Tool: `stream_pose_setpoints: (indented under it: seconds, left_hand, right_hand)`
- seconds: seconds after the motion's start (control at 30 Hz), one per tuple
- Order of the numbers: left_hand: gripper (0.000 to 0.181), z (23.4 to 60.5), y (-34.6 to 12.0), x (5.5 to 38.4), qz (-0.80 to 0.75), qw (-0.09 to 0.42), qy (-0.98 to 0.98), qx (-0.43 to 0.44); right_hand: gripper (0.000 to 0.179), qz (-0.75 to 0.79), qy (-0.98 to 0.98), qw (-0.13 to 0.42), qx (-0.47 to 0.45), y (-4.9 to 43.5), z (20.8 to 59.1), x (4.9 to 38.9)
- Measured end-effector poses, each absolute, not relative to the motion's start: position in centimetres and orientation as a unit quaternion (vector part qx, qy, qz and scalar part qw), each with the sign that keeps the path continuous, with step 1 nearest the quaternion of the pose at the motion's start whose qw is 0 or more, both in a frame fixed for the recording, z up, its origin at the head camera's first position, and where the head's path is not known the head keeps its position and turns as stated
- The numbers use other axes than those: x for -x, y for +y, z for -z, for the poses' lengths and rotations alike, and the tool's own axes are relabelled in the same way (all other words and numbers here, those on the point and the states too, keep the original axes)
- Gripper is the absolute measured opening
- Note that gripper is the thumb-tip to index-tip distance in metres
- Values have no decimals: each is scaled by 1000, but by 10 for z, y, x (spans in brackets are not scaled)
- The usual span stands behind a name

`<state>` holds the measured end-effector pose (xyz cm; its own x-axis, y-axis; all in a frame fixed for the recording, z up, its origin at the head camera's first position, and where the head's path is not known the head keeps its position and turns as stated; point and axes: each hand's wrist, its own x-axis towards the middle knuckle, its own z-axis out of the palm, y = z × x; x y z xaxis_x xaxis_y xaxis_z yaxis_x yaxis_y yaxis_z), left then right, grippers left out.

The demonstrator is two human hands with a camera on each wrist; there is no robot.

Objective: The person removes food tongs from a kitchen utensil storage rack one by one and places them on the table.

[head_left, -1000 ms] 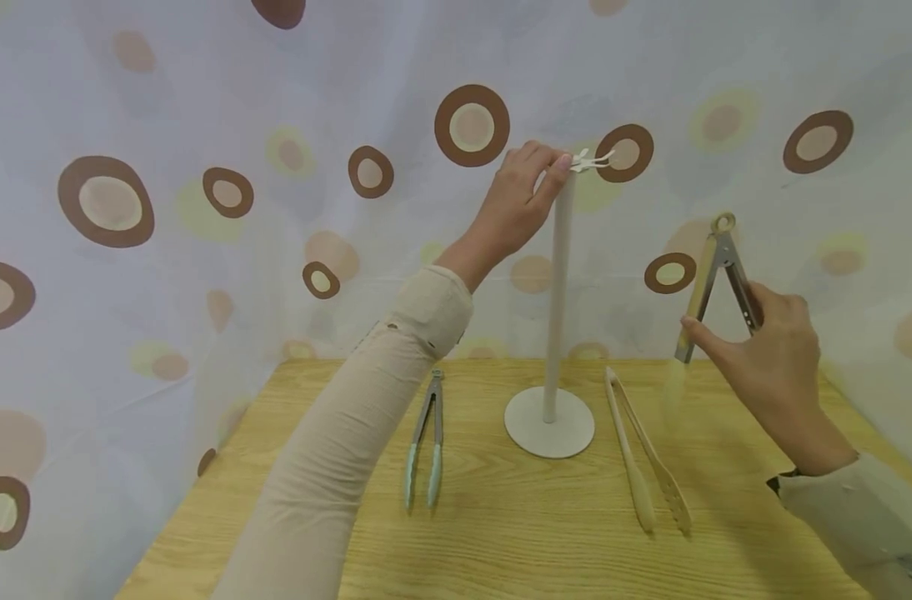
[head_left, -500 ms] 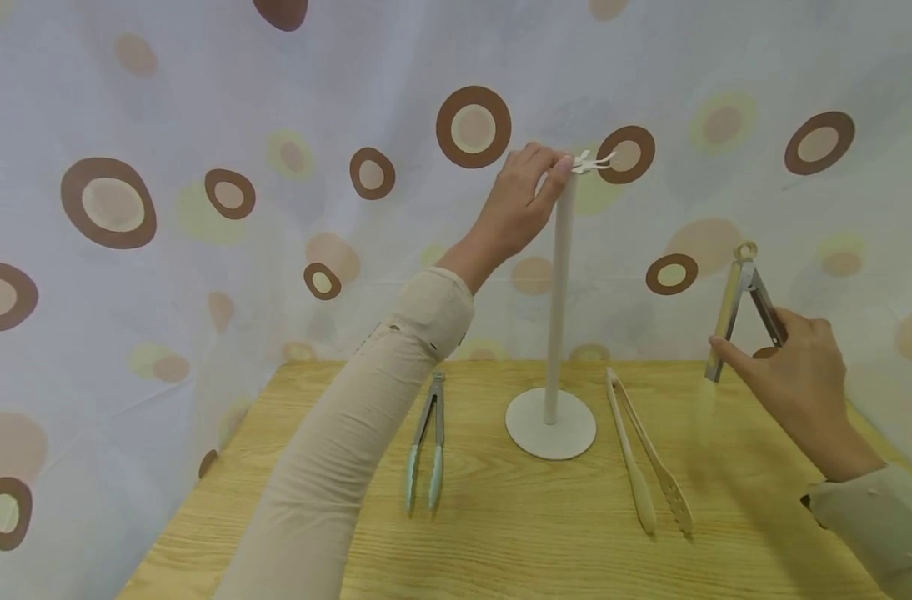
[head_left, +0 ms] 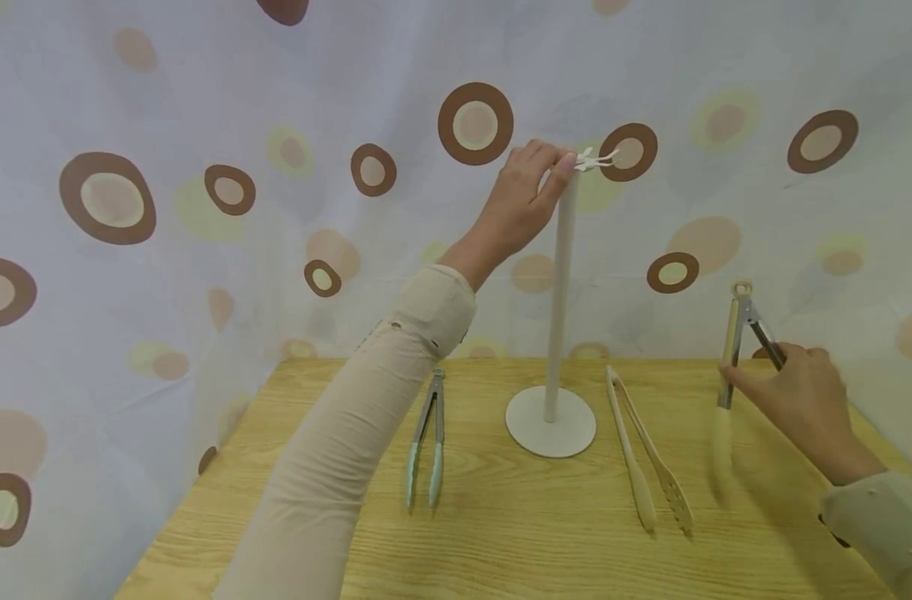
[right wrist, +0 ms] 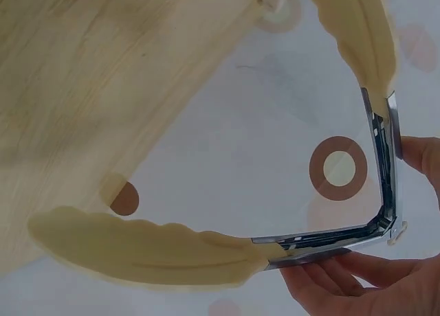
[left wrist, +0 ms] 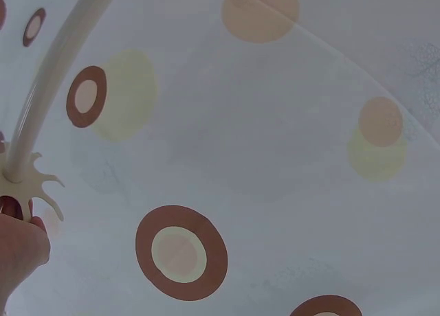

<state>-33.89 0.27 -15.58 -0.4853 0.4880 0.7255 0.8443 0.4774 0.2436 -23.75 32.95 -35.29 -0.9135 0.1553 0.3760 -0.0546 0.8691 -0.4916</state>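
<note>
My left hand (head_left: 527, 196) grips the hooked top of a white utensil stand (head_left: 558, 325); its round base rests on the wooden table. The left wrist view shows the stand's ring of hooks (left wrist: 31, 185) against the curled fingers. At the right, my right hand (head_left: 804, 408) holds yellow-tipped metal tongs (head_left: 734, 333), thumb on one arm and fingers on the other. These tongs stand spread wide, hinge end up, tips pointing down over the table. In the right wrist view both scalloped yellow tips (right wrist: 144, 251) show, one cut off by the frame's top.
Beige tongs (head_left: 632, 450) with one slotted head lie just right of the stand's base. Grey tongs with pale teal tips (head_left: 435, 467) lie left of it, beyond my left forearm. A curtain with brown rings (head_left: 381, 233) hangs behind the wooden table (head_left: 546, 533).
My right hand has moved right and then down with the yellow-tipped tongs, bringing them lower toward the table. The left hand stays at the stand's top.
</note>
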Motion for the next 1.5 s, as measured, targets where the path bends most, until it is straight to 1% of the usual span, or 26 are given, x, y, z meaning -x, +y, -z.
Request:
stream_pose_setpoints:
  seconds: [0.17, 0.33, 0.47, 0.77, 0.93, 1.17, 1.5]
  left_hand:
    - [27, 155, 3, 341, 298, 290, -811, 413]
    - [27, 155, 3, 340, 302, 292, -807, 414]
    - [27, 155, 2, 339, 304, 293, -807, 414]
    - [28, 155, 1, 339, 305, 290, -808, 412]
    - [28, 156, 2, 340, 303, 289, -809, 412]
    - [27, 156, 3, 339, 306, 290, -807, 415]
    - [28, 156, 2, 340, 305, 290, -807, 414]
  right_hand:
    - [64, -236, -953, 190, 18, 334, 362, 240]
    - [54, -232, -958, 169, 21, 338, 370, 241]
    - [55, -225, -962, 150, 24, 340, 376, 242]
    - [56, -217, -972, 85, 21, 341, 386, 243]
    - [55, -216, -973, 73, 25, 342, 393, 244]
    - [59, -208, -976, 63, 12, 344, 398, 248]
    - [53, -217, -976, 17, -5, 349, 407, 262]
